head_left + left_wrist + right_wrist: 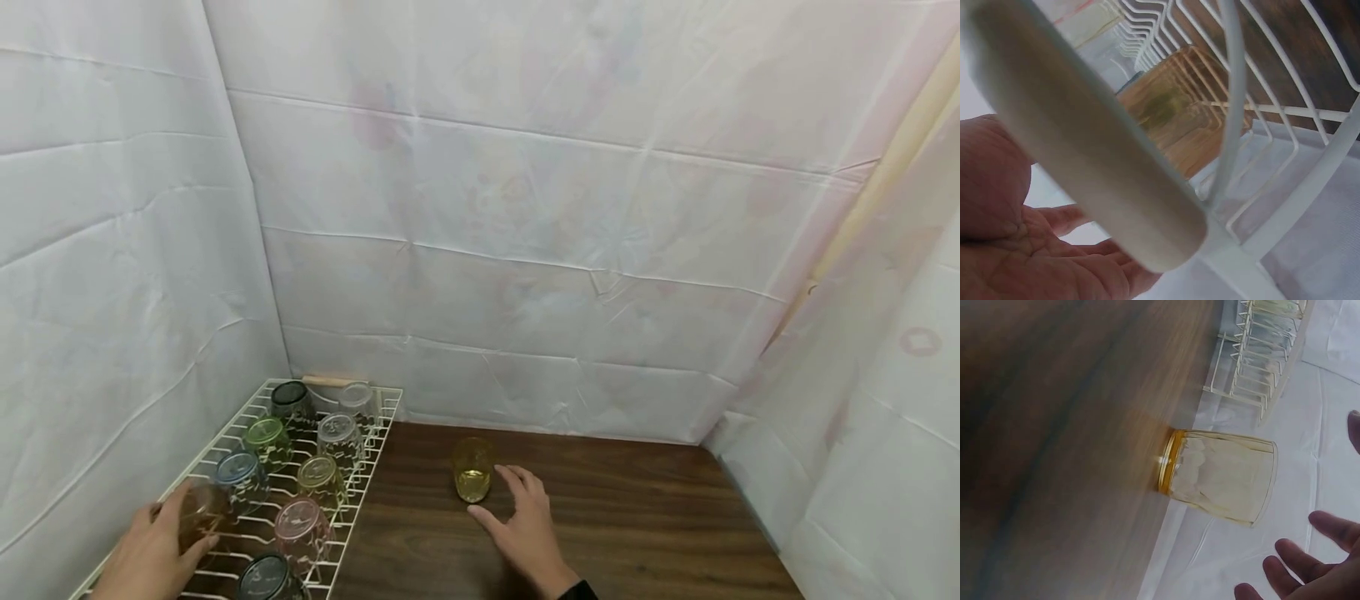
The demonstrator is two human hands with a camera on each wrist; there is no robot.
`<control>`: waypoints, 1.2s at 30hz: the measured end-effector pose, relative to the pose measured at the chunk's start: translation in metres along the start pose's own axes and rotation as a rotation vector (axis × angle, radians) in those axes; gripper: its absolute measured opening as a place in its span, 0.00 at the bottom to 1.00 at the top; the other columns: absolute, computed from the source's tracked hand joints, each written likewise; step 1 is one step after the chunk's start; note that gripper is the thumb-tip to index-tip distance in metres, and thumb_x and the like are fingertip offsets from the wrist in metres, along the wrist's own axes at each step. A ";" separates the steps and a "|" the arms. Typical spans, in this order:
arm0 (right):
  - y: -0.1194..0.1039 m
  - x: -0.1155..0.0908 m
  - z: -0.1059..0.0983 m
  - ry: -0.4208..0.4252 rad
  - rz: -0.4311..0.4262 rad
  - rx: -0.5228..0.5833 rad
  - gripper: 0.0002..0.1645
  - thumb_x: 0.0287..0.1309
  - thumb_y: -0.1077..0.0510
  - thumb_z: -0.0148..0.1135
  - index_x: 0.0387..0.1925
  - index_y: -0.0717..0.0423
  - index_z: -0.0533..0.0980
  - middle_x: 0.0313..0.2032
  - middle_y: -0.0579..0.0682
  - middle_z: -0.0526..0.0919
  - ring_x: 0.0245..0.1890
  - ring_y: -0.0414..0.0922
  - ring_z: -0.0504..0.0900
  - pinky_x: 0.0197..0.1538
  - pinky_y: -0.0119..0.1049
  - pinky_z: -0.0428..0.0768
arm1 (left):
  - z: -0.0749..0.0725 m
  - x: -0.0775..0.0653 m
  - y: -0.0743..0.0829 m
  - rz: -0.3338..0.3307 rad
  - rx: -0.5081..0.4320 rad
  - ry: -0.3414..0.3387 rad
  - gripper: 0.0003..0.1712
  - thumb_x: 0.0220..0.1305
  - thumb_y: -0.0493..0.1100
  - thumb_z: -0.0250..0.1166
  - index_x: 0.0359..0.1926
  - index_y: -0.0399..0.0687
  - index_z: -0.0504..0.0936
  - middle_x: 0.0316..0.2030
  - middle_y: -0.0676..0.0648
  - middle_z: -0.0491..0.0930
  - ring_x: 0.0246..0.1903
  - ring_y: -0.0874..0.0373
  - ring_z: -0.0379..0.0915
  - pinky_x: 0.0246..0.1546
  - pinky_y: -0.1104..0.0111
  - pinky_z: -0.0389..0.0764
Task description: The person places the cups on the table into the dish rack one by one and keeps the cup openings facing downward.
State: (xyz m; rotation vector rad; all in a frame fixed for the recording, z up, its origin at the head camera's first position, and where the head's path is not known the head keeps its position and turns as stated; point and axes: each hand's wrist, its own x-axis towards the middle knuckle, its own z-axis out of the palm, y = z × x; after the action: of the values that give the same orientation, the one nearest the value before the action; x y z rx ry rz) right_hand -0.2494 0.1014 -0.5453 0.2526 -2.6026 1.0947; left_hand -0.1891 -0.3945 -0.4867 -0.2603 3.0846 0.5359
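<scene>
An upright yellow glass (473, 471) stands on the dark wooden table. Beside it, my right hand (525, 525) has its thumb and fingers spread. The right wrist view shows a gap between those fingers (1297, 562) and the yellow glass (1222, 475). On the white wire rack (360, 500) at left, an amber-brown glass (202, 510) sits between the thumb and fingers of my left hand (150, 542). In the left wrist view, the left fingers (1104, 262) look extended, apart from the amber glass (1172, 106); a pale rack bar (1097, 144) partly hides them.
Several upturned glasses share the rack, among them a blue one (242, 479), a green one (268, 442), a pink one (302, 533) and a dark one (270, 577). White sheeting (487, 250) hangs behind and at both sides. The wooden table (637, 517) extends to the right.
</scene>
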 end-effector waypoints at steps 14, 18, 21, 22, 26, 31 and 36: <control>0.003 0.032 0.021 -0.112 -0.019 -0.103 0.62 0.58 0.30 0.76 0.81 0.56 0.61 0.74 0.66 0.69 0.74 0.68 0.69 0.71 0.72 0.70 | 0.006 -0.023 0.009 0.051 0.056 0.209 0.61 0.64 0.69 0.72 0.71 0.23 0.57 0.56 0.07 0.64 0.49 0.11 0.70 0.44 0.28 0.78; 0.002 0.040 0.028 -0.104 -0.022 -0.128 0.63 0.56 0.34 0.79 0.81 0.56 0.60 0.74 0.67 0.69 0.74 0.67 0.69 0.72 0.72 0.70 | 0.003 -0.029 0.017 0.028 0.076 0.207 0.63 0.62 0.71 0.73 0.71 0.23 0.58 0.57 0.09 0.66 0.50 0.12 0.71 0.43 0.28 0.78; 0.000 0.047 0.032 -0.109 -0.016 -0.135 0.63 0.56 0.34 0.80 0.82 0.57 0.60 0.74 0.68 0.68 0.75 0.68 0.68 0.73 0.71 0.70 | 0.003 -0.034 0.023 0.017 0.075 0.221 0.62 0.61 0.72 0.73 0.71 0.25 0.59 0.57 0.10 0.67 0.51 0.12 0.70 0.43 0.27 0.78; 0.000 0.050 0.034 -0.117 -0.007 -0.142 0.63 0.56 0.34 0.79 0.82 0.57 0.60 0.75 0.68 0.68 0.76 0.68 0.68 0.74 0.70 0.69 | 0.004 -0.035 0.025 0.017 0.068 0.238 0.61 0.61 0.71 0.74 0.71 0.27 0.59 0.58 0.10 0.67 0.51 0.12 0.70 0.44 0.27 0.78; -0.002 0.058 0.039 -0.142 0.012 -0.189 0.62 0.59 0.32 0.76 0.82 0.58 0.60 0.75 0.68 0.68 0.76 0.67 0.68 0.74 0.67 0.71 | 0.008 -0.040 0.032 0.002 0.042 0.308 0.57 0.61 0.70 0.74 0.70 0.32 0.63 0.58 0.12 0.68 0.51 0.15 0.72 0.45 0.26 0.78; -0.005 0.065 0.042 -0.116 0.009 -0.253 0.58 0.62 0.35 0.75 0.78 0.65 0.63 0.72 0.68 0.71 0.73 0.66 0.72 0.72 0.61 0.76 | 0.013 -0.043 0.035 -0.011 0.036 0.361 0.56 0.59 0.68 0.76 0.70 0.33 0.65 0.58 0.15 0.69 0.49 0.16 0.74 0.43 0.28 0.78; -0.008 0.066 0.043 -0.104 0.010 -0.283 0.56 0.63 0.39 0.76 0.77 0.70 0.64 0.71 0.68 0.72 0.72 0.65 0.73 0.67 0.56 0.81 | 0.013 -0.045 0.035 -0.024 0.041 0.355 0.58 0.58 0.68 0.77 0.71 0.31 0.64 0.58 0.15 0.69 0.49 0.14 0.74 0.42 0.29 0.79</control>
State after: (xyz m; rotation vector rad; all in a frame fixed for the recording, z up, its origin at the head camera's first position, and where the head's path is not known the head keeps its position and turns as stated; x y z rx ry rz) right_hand -0.3177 0.0618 -0.5459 0.2363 -2.8114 0.7201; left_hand -0.1511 -0.3506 -0.4864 -0.4352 3.4230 0.4711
